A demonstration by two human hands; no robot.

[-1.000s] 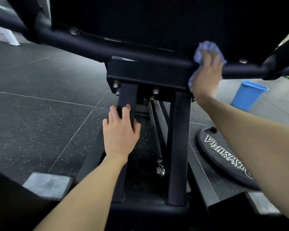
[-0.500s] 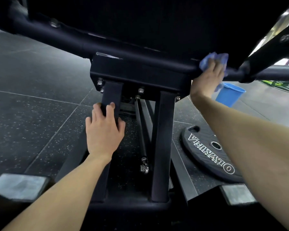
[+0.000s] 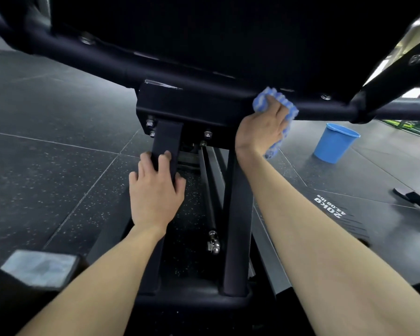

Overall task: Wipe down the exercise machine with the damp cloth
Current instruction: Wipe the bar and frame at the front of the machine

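Since half a second ago, right hand (image 3: 262, 128) has slid the crumpled blue-and-white damp cloth (image 3: 280, 110) leftward along the black tubular crossbar (image 3: 204, 83) of the black steel exercise machine, toward the black bracket box (image 3: 189, 110). Crossbar's long axis runs left-right. Right fingers press the cloth against it. Left hand (image 3: 154, 192) grips the black square upright post (image 3: 166, 144), fingers curled round. Blue plastic bucket (image 3: 334, 144) stands on the dark speckled rubber floor (image 3: 46, 166), right.

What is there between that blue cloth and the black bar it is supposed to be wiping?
Nothing visible. The right hand holds the blue cloth directly against the machine's black crossbar, beside the central bracket. The left hand rests on a lower strut, away from the cloth.
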